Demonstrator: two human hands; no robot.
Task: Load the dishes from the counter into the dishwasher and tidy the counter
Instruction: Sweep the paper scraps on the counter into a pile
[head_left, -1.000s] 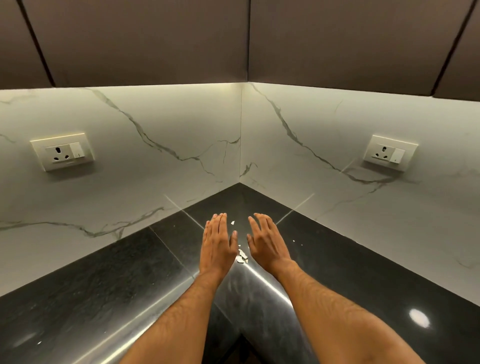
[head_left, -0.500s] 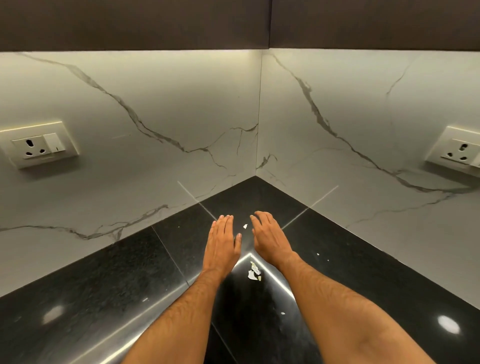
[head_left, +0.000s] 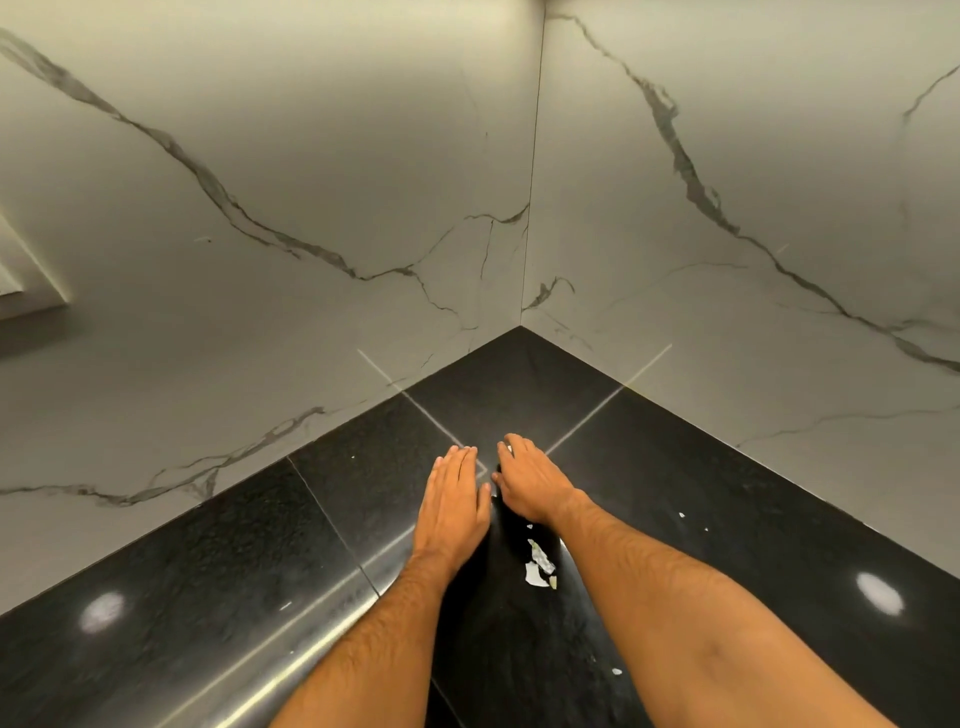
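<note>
Head view: both hands, left (head_left: 453, 506) and right (head_left: 535, 486), are laid flat with fingers straight on the black tabletop (head_left: 208, 597), holding nothing, probably to sweep the pale scraps (head_left: 540, 564) lying between the forearms.

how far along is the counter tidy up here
Looks done: no dishes show on the glossy black stone counter. In hand: the left hand and right hand lie flat near the corner. Left: the pale scraps between the forearms and small white flecks further right.
</note>
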